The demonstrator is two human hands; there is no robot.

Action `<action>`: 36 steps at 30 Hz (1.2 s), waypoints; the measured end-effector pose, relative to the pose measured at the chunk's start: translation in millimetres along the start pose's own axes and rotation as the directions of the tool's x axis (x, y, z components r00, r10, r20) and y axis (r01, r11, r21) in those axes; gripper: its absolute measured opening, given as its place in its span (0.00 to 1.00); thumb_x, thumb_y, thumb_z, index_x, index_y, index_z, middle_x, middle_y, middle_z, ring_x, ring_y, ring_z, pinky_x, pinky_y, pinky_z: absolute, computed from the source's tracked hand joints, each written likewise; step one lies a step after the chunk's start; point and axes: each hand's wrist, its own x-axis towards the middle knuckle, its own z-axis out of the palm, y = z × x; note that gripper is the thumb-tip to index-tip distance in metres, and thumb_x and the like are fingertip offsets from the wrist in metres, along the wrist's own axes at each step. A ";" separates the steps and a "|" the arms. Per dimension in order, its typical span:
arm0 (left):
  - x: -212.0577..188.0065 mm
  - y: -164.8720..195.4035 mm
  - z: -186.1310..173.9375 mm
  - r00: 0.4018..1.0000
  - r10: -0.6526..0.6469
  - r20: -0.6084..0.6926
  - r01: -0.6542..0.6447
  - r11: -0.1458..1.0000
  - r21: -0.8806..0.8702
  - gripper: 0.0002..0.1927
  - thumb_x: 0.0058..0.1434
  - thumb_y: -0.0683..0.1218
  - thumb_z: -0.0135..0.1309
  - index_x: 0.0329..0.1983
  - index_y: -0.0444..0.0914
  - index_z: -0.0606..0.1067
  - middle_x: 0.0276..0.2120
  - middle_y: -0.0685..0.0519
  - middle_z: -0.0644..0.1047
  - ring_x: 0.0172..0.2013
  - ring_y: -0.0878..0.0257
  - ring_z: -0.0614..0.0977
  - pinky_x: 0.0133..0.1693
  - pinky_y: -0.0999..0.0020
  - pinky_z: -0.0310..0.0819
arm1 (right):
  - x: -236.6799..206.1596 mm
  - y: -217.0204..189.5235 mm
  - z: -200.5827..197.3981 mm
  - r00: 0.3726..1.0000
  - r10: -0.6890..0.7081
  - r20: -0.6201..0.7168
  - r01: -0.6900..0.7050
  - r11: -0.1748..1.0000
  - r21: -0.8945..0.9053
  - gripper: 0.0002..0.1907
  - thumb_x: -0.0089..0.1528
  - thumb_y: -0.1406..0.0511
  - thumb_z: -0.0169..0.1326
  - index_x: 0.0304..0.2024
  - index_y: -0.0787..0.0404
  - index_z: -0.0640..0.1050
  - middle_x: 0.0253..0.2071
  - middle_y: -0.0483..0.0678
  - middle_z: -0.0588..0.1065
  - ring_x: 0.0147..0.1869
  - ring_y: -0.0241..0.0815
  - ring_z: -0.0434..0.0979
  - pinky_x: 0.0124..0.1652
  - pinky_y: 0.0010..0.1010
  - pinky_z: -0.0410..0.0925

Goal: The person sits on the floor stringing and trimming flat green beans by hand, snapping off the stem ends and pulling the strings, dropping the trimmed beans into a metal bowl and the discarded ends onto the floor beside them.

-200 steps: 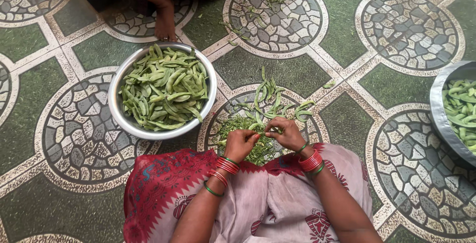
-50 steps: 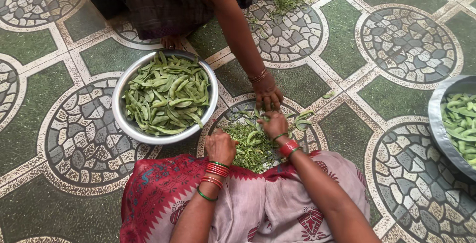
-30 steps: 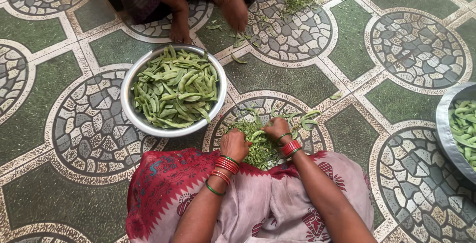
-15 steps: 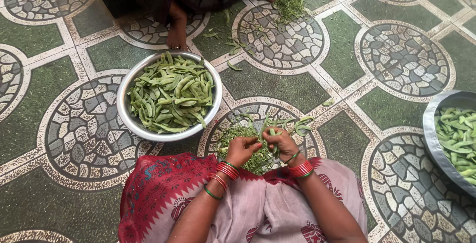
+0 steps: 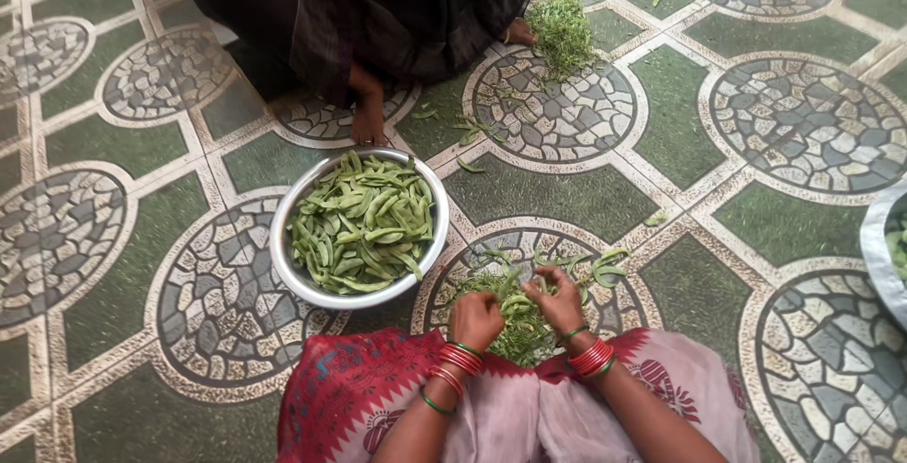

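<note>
While both hands (image 5: 518, 312) pinch bean pod (image 5: 515, 304) (axis unclear), pile (image 5: 510, 335) lies beneath.

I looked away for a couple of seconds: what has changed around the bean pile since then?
The other person's hand, which reached down to the pile of green bean pods about two seconds ago, has pulled back out of view; only a foot shows. The left hand and right hand have stayed together over the pile, working a pod. The steel bowl of pods is unchanged.
</note>
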 end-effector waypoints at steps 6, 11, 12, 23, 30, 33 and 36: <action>-19.8 2.3 -10.4 0.962 0.272 -0.003 -0.243 0.864 0.441 0.05 0.44 0.42 0.58 0.22 0.35 0.79 0.30 0.39 0.78 0.30 0.43 0.82 0.34 0.50 0.76 | -36.7 -27.8 -13.2 0.853 -0.490 0.179 0.510 0.715 -0.478 0.17 0.53 0.64 0.67 0.45 0.51 0.83 0.47 0.47 0.78 0.36 0.44 0.81 0.35 0.35 0.73; -31.4 0.5 8.9 0.955 0.295 0.012 -0.287 0.920 0.267 0.05 0.56 0.43 0.57 0.29 0.38 0.82 0.29 0.42 0.80 0.30 0.46 0.83 0.34 0.51 0.77 | -47.7 -13.2 -6.8 0.776 -0.489 0.399 0.631 0.582 -0.514 0.17 0.53 0.66 0.64 0.46 0.47 0.84 0.45 0.40 0.79 0.36 0.43 0.82 0.34 0.34 0.74; -30.8 0.2 11.1 0.952 0.305 -0.001 -0.296 0.923 0.248 0.06 0.57 0.44 0.57 0.32 0.39 0.83 0.30 0.42 0.80 0.29 0.46 0.83 0.33 0.51 0.77 | -45.6 -10.4 -7.1 0.769 -0.504 0.393 0.638 0.572 -0.516 0.16 0.54 0.66 0.64 0.45 0.46 0.84 0.45 0.39 0.79 0.37 0.42 0.82 0.34 0.33 0.74; -6.3 -19.3 15.6 0.984 -0.037 0.177 0.099 0.929 -0.358 0.08 0.57 0.45 0.60 0.33 0.37 0.87 0.19 0.50 0.83 0.19 0.68 0.81 0.24 0.71 0.75 | -30.9 -40.2 -21.3 0.705 -0.584 0.403 0.709 0.587 -0.391 0.13 0.53 0.66 0.66 0.40 0.45 0.86 0.36 0.39 0.79 0.29 0.36 0.81 0.28 0.30 0.71; -1.5 -33.8 25.6 0.962 -0.125 0.244 0.268 0.625 -0.734 0.08 0.57 0.42 0.60 0.27 0.32 0.84 0.17 0.52 0.80 0.17 0.71 0.77 0.21 0.76 0.69 | -28.1 -12.3 -8.6 0.853 -0.480 0.206 0.474 0.877 0.081 0.10 0.57 0.72 0.64 0.40 0.54 0.86 0.35 0.41 0.76 0.33 0.31 0.77 0.31 0.24 0.72; 3.6 -43.0 26.9 0.957 -0.227 0.181 0.290 0.716 -0.635 0.09 0.56 0.41 0.62 0.23 0.30 0.84 0.16 0.51 0.80 0.18 0.67 0.79 0.22 0.71 0.72 | -18.9 1.7 -13.3 0.952 -0.240 0.190 0.129 0.878 0.461 0.05 0.61 0.73 0.63 0.38 0.59 0.85 0.35 0.41 0.76 0.30 0.29 0.72 0.27 0.22 0.66; 4.5 -52.6 20.6 0.986 -0.163 -0.044 0.162 0.987 -0.013 0.07 0.53 0.42 0.64 0.23 0.34 0.85 0.20 0.44 0.80 0.22 0.55 0.81 0.30 0.61 0.78 | -4.2 7.9 -32.3 0.976 -0.027 0.215 -0.136 0.694 0.707 0.02 0.63 0.69 0.62 0.39 0.61 0.82 0.30 0.42 0.77 0.25 0.29 0.72 0.23 0.21 0.65</action>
